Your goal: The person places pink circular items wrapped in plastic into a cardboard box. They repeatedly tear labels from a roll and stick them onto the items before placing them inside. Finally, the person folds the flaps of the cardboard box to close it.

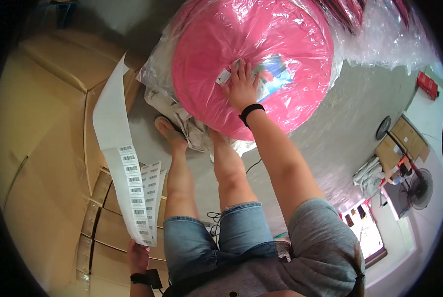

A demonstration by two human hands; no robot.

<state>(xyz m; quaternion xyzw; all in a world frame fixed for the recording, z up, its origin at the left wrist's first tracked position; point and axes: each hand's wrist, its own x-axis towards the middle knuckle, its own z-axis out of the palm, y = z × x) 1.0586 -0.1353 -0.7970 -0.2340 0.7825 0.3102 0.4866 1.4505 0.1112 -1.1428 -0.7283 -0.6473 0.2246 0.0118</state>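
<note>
A long white strip of barcode labels [136, 190] hangs up and away from my left hand [138, 255], whose fingers are closed on its lower end. Its upper stretch is plain white, and another folded length shows beside it. My right hand [244, 85] lies flat with fingers spread on a large round pink cushion [206, 59] wrapped in clear plastic. Under and beside that hand are a small white label [223, 76] and a colourful printed insert [279, 72], partly covered by the fingers.
Large cardboard boxes [43, 123] fill the left side. Beige cloth [199, 133] lies under the cushion near my feet. More clear plastic wrap [380, 42] is at the upper right. Fans [420, 188], opened cartons [404, 136] and a red packet [427, 85] stand along the right.
</note>
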